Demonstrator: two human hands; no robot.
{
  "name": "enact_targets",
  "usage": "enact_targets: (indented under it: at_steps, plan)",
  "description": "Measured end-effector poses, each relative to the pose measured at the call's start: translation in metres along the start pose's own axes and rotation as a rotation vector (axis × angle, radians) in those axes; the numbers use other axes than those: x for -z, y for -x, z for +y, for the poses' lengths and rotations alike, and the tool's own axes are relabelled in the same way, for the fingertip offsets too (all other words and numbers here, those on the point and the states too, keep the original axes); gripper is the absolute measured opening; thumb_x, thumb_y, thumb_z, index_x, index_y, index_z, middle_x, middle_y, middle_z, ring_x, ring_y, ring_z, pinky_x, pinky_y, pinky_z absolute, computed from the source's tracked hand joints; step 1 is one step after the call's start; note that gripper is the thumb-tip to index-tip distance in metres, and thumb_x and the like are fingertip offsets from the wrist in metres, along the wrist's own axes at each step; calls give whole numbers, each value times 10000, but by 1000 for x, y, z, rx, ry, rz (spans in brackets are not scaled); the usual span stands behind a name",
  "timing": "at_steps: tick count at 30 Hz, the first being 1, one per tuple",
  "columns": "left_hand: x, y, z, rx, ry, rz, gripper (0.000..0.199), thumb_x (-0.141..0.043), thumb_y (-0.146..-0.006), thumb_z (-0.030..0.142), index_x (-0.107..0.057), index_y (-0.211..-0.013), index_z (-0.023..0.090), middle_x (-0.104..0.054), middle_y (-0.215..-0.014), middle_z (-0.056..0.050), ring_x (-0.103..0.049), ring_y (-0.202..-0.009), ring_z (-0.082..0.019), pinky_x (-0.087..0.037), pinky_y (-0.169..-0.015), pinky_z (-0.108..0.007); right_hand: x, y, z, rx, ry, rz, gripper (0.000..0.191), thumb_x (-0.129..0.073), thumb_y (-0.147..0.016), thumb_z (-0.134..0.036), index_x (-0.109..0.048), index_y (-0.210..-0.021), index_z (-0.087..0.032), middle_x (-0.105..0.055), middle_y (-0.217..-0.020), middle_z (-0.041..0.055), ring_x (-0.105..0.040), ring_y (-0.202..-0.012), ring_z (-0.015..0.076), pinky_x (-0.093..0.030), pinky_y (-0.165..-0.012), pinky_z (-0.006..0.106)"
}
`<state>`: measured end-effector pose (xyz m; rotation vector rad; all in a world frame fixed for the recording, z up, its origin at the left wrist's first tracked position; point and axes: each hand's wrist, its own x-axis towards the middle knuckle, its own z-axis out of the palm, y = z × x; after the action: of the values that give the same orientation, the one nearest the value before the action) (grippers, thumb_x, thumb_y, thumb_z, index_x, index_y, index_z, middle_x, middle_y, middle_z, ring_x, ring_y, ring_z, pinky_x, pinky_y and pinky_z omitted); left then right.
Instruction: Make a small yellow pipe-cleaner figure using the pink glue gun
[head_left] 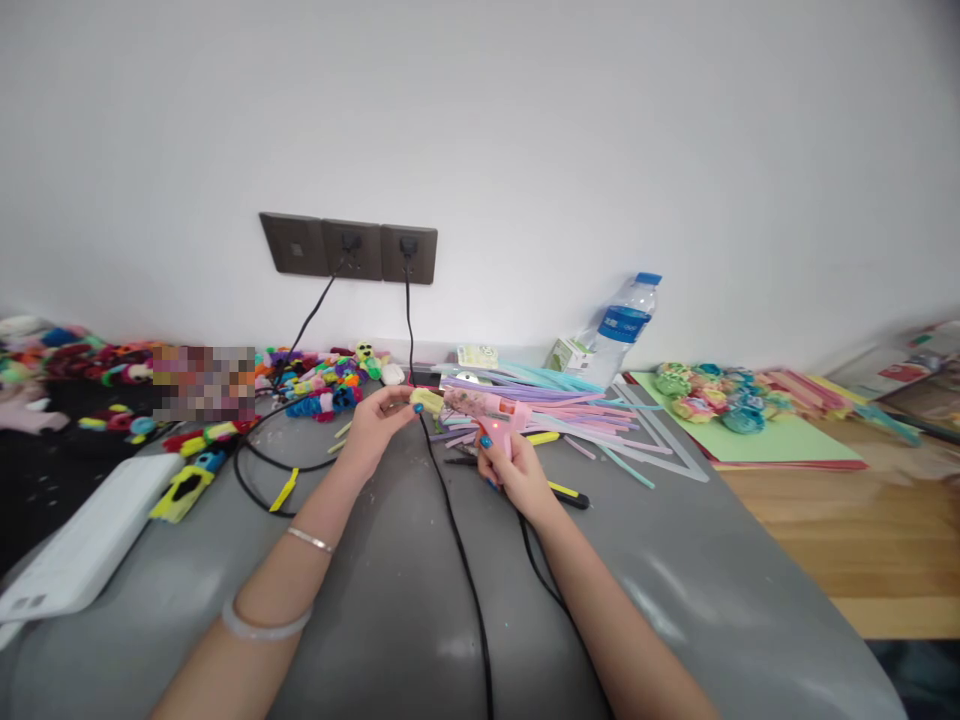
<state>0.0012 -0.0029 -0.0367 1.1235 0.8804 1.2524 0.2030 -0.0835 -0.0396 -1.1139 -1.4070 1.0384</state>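
My right hand is wrapped round the handle of a pink glue gun, which points left and has a small red light showing. Between the fingertips of my left hand is a small pale yellow piece, right at the gun's nozzle; whether the two touch is hard to tell. Behind both hands lies a loose heap of pastel pipe cleaners. A black cord runs down the grey table between my forearms.
Colourful fuzzy figures line the back left, near a white device. A cutter lies beside my right wrist. A water bottle leans by the wall. Pastel flowers sit on green paper at right.
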Motion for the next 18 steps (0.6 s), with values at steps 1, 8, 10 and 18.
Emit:
enact_targets:
  at_steps: [1, 8, 10, 18]
  plan:
    - [0, 0, -1, 1, -5, -1, 386, -870, -571, 357, -734, -880, 169, -730, -899, -63, -663, -849, -202, -546, -758, -302, 0, 0, 0, -3, 26, -10, 396, -517, -878, -565, -503, -727, -200, -437, -427, -66, -338, -389, 82, -271, -426, 235]
    - [-2, 1, 3, 11, -53, -14, 389, -862, -569, 361, -724, -876, 166, -724, -900, -57, -658, -860, -200, -545, -773, -313, 1, 0, 3, 27, 124, -39, 478, -482, -898, -570, -442, -584, -212, -447, -439, -38, -355, -411, 85, -298, -458, 245]
    - [-2, 1, 3, 11, -52, -12, 391, -863, -566, 359, -723, -876, 167, -722, -895, -52, -655, -852, -192, -543, -769, -304, 0, -1, 4, 27, 128, -35, 476, -490, -890, -572, -439, -580, -214, -447, -439, -38, -353, -409, 86, -298, -455, 245]
    - [0, -1, 0, -6, -35, 14, 372, -861, -575, 342, -723, -872, 166, -710, -862, -38, -642, -783, -157, -529, -717, -260, 1, 0, 3, 10, 154, -13, 458, -510, -885, -502, -419, -539, -216, -453, -442, -28, -365, -418, 89, -302, -458, 241]
